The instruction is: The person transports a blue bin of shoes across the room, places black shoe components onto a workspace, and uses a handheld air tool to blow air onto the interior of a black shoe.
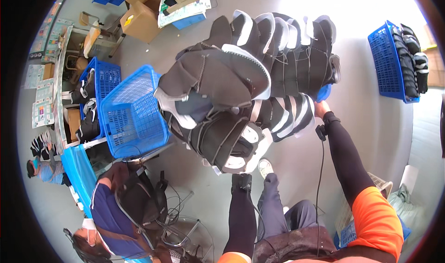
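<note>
The person stands holding up a heaped load of black shoe uppers (232,91) with white and grey trim, stacked in rows and bulging forward over their own legs. The right hand (321,109) is up at the load's right edge, touching it just below a sliver of blue basket (324,93) that peeks out from under the stack; the fingers are tucked out of sight, so I cannot tell how tightly it grips. The left hand (241,172) disappears beneath the lower front of the pile (only the dark-sleeved forearm and a black wrist strap show), and its grip cannot be made out either. Just to the left of the load sits an empty blue crate (132,114), tilted, with another blue crate (99,84) behind it holding a few dark pieces. Far off to the right on the floor, a blue crate (387,63) is packed with more black uppers. A seated co-worker (116,207) in a dark blue top is below the tilted crate.
</note>
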A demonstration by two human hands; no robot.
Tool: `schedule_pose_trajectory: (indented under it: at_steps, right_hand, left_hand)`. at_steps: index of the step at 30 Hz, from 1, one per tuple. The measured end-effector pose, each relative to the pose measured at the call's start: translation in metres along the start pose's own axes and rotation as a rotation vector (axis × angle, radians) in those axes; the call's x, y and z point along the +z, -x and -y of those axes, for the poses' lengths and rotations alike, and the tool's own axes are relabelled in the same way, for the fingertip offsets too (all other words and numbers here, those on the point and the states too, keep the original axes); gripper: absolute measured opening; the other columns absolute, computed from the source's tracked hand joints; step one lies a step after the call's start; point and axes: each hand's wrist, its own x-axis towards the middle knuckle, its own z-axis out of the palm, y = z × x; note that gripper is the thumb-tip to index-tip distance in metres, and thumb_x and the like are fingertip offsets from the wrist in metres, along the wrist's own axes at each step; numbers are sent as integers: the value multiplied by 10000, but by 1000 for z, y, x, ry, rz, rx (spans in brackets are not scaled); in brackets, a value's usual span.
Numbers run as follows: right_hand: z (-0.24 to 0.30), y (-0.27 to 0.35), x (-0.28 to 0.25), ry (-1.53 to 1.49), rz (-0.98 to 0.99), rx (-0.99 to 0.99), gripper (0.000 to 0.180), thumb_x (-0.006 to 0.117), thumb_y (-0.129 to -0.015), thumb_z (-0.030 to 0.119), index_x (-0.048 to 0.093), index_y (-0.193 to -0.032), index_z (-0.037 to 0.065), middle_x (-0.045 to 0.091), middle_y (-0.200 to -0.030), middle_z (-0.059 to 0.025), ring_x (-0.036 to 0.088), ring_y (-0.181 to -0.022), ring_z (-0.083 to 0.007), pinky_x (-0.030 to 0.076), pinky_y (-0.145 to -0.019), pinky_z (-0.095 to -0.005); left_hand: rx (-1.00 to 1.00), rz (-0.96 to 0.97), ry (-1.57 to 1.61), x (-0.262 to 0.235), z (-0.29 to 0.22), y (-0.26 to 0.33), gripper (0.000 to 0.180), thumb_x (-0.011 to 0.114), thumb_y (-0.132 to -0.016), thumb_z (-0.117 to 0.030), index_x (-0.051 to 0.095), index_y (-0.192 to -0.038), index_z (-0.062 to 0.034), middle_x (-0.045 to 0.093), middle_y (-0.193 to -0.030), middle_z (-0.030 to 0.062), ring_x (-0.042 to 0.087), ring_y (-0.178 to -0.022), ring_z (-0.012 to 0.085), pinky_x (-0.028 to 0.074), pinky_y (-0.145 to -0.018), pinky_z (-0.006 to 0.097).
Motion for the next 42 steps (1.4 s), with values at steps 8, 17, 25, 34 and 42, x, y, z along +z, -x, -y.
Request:
schedule_pose_trajectory:
  at_steps: [8, 17, 25, 34, 42]
  right_hand:
    - [46, -139, -66, 641, 174, -419, 291, 585, -967, 255, 645, -937, -29, 703, -875, -273, 721, -719, -406, 598, -653, -471]
    - [215, -224, -124, 222, 334, -263, 251, 564, -1010, 106, 537, -1219, -29, 713, -975, -221, 747, -716, -334, 644, -570, -449]
    - [320, -245, -79, 300, 621, -376, 311, 617, -989, 137, 532, -1083, -147, 718, -905, -281, 764, -733, -327, 633, -558, -421]
    - [383, -274, -46, 896, 780, -788, 349, 605, -994, 259, 604, -1060, -84, 726, -938, -279, 743, -825, -396, 600, -734, -452]
    - [401, -385, -111, 1461, 1197, -1015, 108, 740, -601, 282, 648, -639, 242, 680, -908, 10, 643, -932, -268, 541, -762, -415]
  left_hand:
    - [-35, -165, 142, 117, 28, 35, 489, 502, -1058, -303, 424, -1471, -54, 483, -1506, 132, 548, -1308, 315, 512, -1055, 495]
    - [45, -376, 538, 277, 169, 102, 488, 493, -1062, -300, 415, -1475, -52, 473, -1511, 136, 547, -1308, 318, 514, -1053, 497]
    - [99, -467, 836, 365, 199, 113, 486, 486, -1066, -297, 407, -1478, -51, 465, -1516, 140, 546, -1308, 321, 515, -1051, 499]
    - [351, -455, 1329, 418, 174, 91, 485, 477, -1071, -294, 397, -1482, -50, 456, -1522, 144, 544, -1308, 324, 517, -1050, 501]
    - [-133, -752, 1271, 513, 177, 216, 479, 421, -1074, -201, 315, -1512, -36, 422, -1526, 214, 533, -1298, 441, 558, -996, 532]
